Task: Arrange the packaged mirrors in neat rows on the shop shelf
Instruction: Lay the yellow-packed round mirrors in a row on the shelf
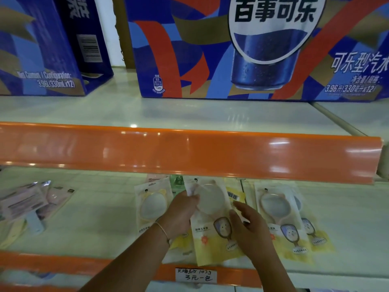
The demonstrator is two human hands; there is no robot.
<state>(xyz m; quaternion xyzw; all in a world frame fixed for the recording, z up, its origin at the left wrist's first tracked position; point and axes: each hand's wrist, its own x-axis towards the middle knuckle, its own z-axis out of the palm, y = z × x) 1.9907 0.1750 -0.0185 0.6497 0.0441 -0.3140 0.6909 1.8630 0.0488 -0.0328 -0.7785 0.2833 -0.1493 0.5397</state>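
Observation:
On the lower shelf [101, 218] lie several packaged hand mirrors in white and yellow sleeves. My left hand [182, 211] grips the upper left edge of the middle mirror package [212, 224], fingers curled round it. My right hand [249, 226] hovers at that package's right edge with fingers loosely spread, thumb touching or just above the sleeve. Another mirror package [152, 205] lies to the left, partly under my left hand. To the right lies a third package [280, 216], overlapping one more behind it. A yellow package with a barcode [234, 194] sits under the middle one.
An orange shelf rail [189, 152] overhangs the back of the lower shelf. Blue cola cartons [252, 49] stand on the upper shelf. A loose pile of other packets [31, 203] lies at the far left. A handwritten price label [194, 275] sticks to the front rail.

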